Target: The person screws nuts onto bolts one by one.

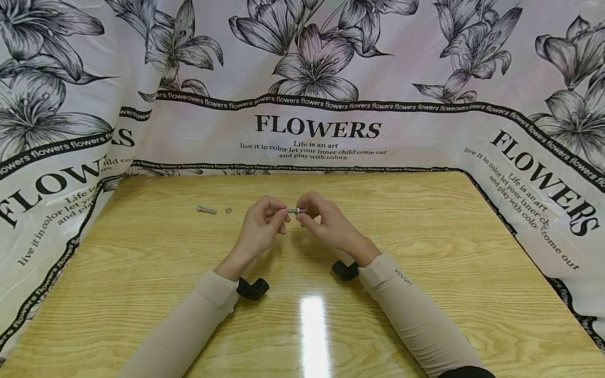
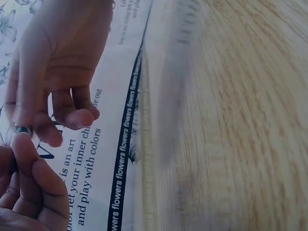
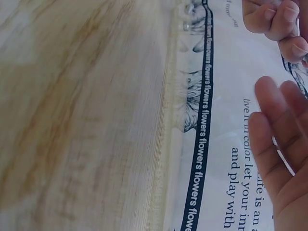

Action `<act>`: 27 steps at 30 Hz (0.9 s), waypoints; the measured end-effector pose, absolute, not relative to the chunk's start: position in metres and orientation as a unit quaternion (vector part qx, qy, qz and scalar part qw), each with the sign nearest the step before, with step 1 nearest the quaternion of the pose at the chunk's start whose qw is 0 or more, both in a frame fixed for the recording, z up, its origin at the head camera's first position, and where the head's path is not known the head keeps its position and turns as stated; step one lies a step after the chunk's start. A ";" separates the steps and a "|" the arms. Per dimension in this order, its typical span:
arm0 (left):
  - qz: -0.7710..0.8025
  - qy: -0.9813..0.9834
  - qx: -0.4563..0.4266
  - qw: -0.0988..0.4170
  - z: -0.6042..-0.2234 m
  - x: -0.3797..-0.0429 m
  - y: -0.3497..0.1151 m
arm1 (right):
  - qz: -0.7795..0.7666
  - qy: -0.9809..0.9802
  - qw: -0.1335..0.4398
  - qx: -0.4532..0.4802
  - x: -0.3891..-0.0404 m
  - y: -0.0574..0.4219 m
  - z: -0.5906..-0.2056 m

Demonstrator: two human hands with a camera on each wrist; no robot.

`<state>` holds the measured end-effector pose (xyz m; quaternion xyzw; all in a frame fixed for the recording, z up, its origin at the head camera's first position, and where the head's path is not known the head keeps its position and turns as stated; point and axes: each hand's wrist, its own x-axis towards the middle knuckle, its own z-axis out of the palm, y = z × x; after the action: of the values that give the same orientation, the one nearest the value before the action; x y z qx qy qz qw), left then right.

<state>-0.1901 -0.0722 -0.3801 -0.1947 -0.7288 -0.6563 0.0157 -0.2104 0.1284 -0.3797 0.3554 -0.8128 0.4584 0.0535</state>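
Observation:
Over the middle of the table, my left hand (image 1: 261, 223) pinches a small metal bolt (image 1: 292, 211) between thumb and fingers, its shank pointing right. A nut (image 1: 298, 210) sits on the shank near the free end. From the other side, my right hand (image 1: 329, 224) has its thumb and index finger pinching at that nut. In the left wrist view the fingertips of both hands meet at the left edge and hide most of the bolt. The right wrist view shows the right hand's other fingers (image 3: 269, 125) held loosely apart.
A second bolt (image 1: 206, 210) lies on the wooden table (image 1: 142, 273) to the left, with a loose nut (image 1: 228, 210) beside it. Flower-printed sheeting (image 1: 316, 136) walls the table at the back and both sides. Black wrist mounts (image 1: 252, 289) sit at both cuffs.

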 end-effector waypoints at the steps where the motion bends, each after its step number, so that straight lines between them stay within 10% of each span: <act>1: -0.656 -0.730 -0.194 0.014 -0.380 -0.190 -0.072 | 0.457 -0.815 0.050 0.352 -0.210 0.129 -0.380; 27: -0.652 -0.736 -0.183 0.000 -0.351 -0.171 -0.069 | 0.452 -0.828 0.039 0.330 -0.211 0.129 -0.381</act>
<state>-0.1713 -0.0691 -0.3514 -0.1830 -0.7358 -0.6520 0.0003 -0.2114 0.1291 -0.3813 0.3305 -0.8275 0.4522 0.0394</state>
